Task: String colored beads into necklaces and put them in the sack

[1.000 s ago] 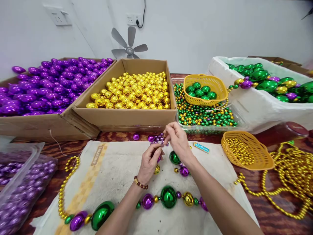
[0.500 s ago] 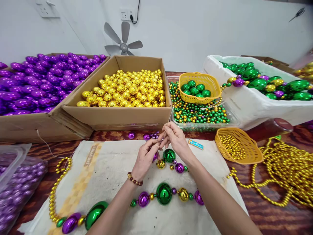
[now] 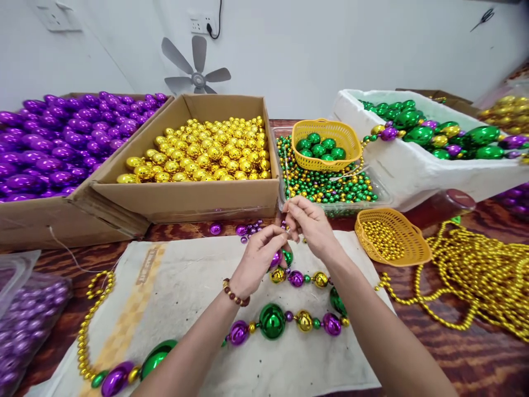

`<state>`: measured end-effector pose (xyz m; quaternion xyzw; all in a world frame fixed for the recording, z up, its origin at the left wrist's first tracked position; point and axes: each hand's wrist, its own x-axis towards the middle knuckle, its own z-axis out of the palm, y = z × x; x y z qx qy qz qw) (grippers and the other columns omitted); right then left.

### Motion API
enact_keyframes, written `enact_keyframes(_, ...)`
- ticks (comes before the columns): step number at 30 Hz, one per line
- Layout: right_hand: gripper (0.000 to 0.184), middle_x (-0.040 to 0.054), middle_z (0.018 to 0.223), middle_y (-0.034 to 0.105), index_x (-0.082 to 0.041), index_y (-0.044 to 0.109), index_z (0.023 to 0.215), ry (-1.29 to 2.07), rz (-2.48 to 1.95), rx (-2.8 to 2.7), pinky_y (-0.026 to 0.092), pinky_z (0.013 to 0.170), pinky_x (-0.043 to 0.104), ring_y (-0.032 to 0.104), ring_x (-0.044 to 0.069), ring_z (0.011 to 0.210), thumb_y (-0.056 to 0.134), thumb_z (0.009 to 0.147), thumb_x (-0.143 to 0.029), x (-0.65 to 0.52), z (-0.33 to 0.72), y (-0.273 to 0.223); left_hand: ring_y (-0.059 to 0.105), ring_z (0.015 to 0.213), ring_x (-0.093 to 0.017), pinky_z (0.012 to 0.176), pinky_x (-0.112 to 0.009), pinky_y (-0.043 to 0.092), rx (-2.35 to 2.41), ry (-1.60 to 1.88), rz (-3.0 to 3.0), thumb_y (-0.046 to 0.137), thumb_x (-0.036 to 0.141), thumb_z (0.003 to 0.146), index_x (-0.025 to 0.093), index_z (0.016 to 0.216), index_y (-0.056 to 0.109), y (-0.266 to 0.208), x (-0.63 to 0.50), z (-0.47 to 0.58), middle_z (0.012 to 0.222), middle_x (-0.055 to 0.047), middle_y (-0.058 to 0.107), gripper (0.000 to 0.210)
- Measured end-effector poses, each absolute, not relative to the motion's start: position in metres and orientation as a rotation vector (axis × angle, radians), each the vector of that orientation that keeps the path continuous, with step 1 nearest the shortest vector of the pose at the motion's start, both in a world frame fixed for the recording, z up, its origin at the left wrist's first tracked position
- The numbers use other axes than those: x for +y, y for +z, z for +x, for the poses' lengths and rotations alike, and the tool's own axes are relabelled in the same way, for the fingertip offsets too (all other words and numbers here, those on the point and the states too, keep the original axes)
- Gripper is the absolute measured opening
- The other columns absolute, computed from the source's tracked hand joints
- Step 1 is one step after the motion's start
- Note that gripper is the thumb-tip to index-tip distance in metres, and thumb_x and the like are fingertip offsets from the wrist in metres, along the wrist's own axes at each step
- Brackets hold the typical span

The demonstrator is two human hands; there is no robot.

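Note:
Over the far part of a pale cloth sack (image 3: 182, 292), my left hand (image 3: 262, 253) is closed in a pinch, a beaded bracelet at its wrist. My right hand (image 3: 311, 227) pinches just beyond it, the two sets of fingertips close together. Between them runs a thin string, partly hidden. A purple bead (image 3: 276, 258) and a green bead (image 3: 287, 257) hang right below my left fingers. From there the bead strand loops across the cloth, with a large green bead (image 3: 272, 321) in its near row and a gold bead chain (image 3: 84, 331) at its left end.
Behind the cloth stand cardboard boxes of purple beads (image 3: 61, 138) and gold beads (image 3: 206, 149). A clear tray (image 3: 384, 201) of small beads and a white foam box (image 3: 430, 179) follow rightward. A yellow basket (image 3: 413, 251) and heaped gold chains (image 3: 479, 275) lie right.
The view has shifted a little to the right. Both hands stay close together, my right fingers having risen slightly from the left ones. More of the strand shows between my forearms.

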<state>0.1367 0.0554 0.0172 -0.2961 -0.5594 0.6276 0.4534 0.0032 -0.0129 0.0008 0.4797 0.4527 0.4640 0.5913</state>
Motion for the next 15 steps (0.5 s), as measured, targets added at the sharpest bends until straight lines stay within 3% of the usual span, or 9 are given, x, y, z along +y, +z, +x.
enact_keyframes(4,0.016,-0.0082,0.053,0.043,-0.021,0.056,0.085,1.352,-0.713,-1.357,0.024,0.032,0.014,0.034,0.003,0.035,0.051,0.094,-0.033,0.063,0.163,0.056,0.055,0.051,-0.007,0.041,-0.016,0.033,0.969,1.089,1.242,0.050,0.038,0.090,0.017,0.092,0.058,0.018,0.004,0.033,0.077,-0.001,0.061,0.022)
enact_keyframes(10,0.017,-0.0075,0.054,0.041,-0.022,0.058,0.083,1.143,-0.637,-1.425,0.024,0.034,0.017,0.032,0.004,0.038,0.054,0.093,-0.036,0.067,0.180,0.116,0.059,0.066,-0.010,0.059,-0.021,0.045,0.827,1.164,1.523,0.048,0.034,0.092,0.017,0.099,0.060,0.039,0.031,0.062,0.079,-0.001,0.061,0.022)
enact_keyframes(15,0.017,-0.0080,0.053,0.037,-0.023,0.056,0.078,0.995,-0.588,-1.349,0.022,0.034,0.018,0.028,0.005,0.038,0.061,0.089,-0.035,0.061,0.185,0.148,0.058,0.070,-0.012,0.064,-0.022,0.045,0.952,1.217,1.728,0.046,0.033,0.093,0.019,0.104,0.060,0.050,0.032,0.046,0.082,-0.002,0.062,0.023)
